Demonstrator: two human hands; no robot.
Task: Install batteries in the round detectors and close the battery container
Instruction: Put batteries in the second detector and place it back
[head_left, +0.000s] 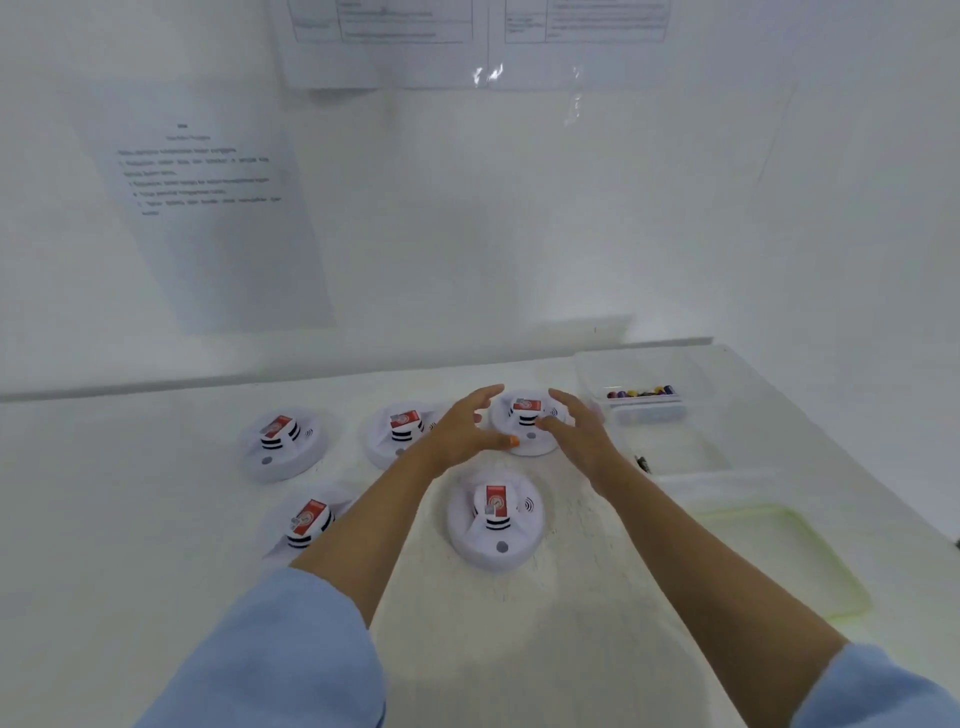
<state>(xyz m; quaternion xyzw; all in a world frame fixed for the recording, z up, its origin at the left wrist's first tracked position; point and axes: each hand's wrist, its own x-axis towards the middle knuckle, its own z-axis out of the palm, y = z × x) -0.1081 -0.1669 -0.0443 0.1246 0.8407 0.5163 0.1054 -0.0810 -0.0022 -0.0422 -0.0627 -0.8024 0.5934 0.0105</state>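
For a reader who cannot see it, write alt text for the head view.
The left hand and right hand, fingers spread, flank the far round detector on a white table. Four more detectors lie nearby; a clear battery container sits at right.

Detectors (496, 519) smooth white plastic; battery container (636, 374) clear plastic.

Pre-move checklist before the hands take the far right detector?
1. Hands free: ok, left hand and right hand open, empty.
2. Detector between the hands: ok.
3. Batteries in container: ok.
4. Container open: cannot tell.
5. Detector fitted with a battery: cannot tell.
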